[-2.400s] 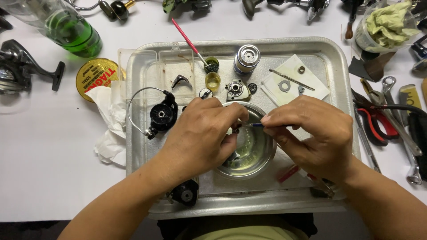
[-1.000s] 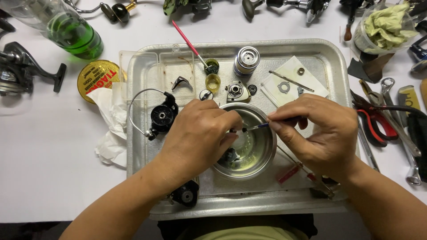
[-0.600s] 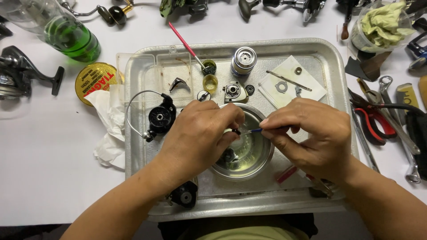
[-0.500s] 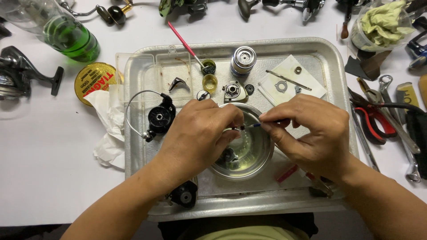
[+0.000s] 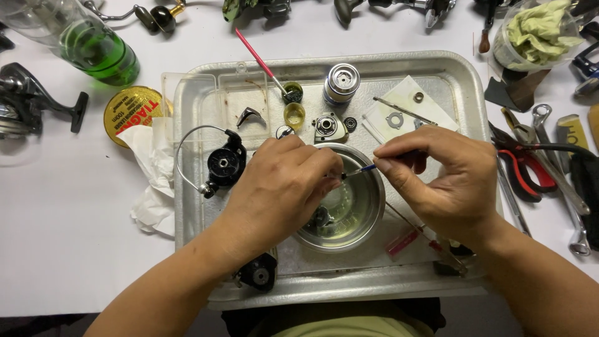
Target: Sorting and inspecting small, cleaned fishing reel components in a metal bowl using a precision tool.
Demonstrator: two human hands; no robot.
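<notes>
1. Over the last half second my right hand [image 5: 446, 178] has barely shifted; the thin blue-tipped tool [image 5: 360, 171] it pinches has stayed level, its point aimed at my left hand's fingertips.
2. My left hand [image 5: 277, 187] is curled shut over the near left rim of the steel bowl [image 5: 368, 209], fingers closed on a small part; I cannot make that part out, as my fingers hide it.
3. My right hand grips the tool between thumb and forefinger, the other fingers folded, above the bowl's right edge.
4. The bowl sits in the middle of the metal tray [image 5: 455, 68] and holds a shallow pool of clear liquid, with what may be a gear under it.
5. On the tray's left lies a black reel rotor [image 5: 223, 163] with its wire bail; a silver spool [image 5: 341, 82] stands near the far edge.
6. Off the tray, red-handled pliers [image 5: 521, 165] lie at my right, a green bottle [image 5: 93, 53] and a yellow tin [image 5: 131, 112] at my left.
</notes>
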